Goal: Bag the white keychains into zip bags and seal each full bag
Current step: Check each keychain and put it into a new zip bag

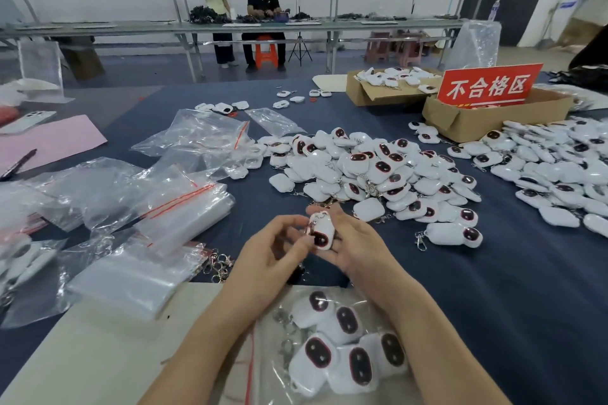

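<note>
- A worker at a packing table (493, 289) holds 1 white keychain (321, 229) between both hands, above the dark cloth and just short of the loose pile (378, 174) of matching pieces.
- The right hand (358, 248) cradles the keychain across its curled fingers. The left hand (273, 250) is curled too, its fingertips meeting at the piece's left edge, where the metal clasp hangs, in what looks like a pinch.
- The keychain's long axis runs away from the worker, with the chain end at the far tip and the dark oval face at the near tip, turned up to the camera.
- The zip bag (289, 381) being filled lies nearer the worker than either hand, flat on a pale board between the 2 forearms. At least 5 keychains show through its film.
- The bag's red zip line runs along its left side, close by the left forearm, so the mouth seems to open leftward. The keychain would likely have to travel back toward the body and enter from that side. The left hand is the nearer one to hold the mouth apart.
- Whether the bag is full cannot be told; it appears unsealed.
- Empty bags (184, 207) lie stacked to the left of the hands.
</note>
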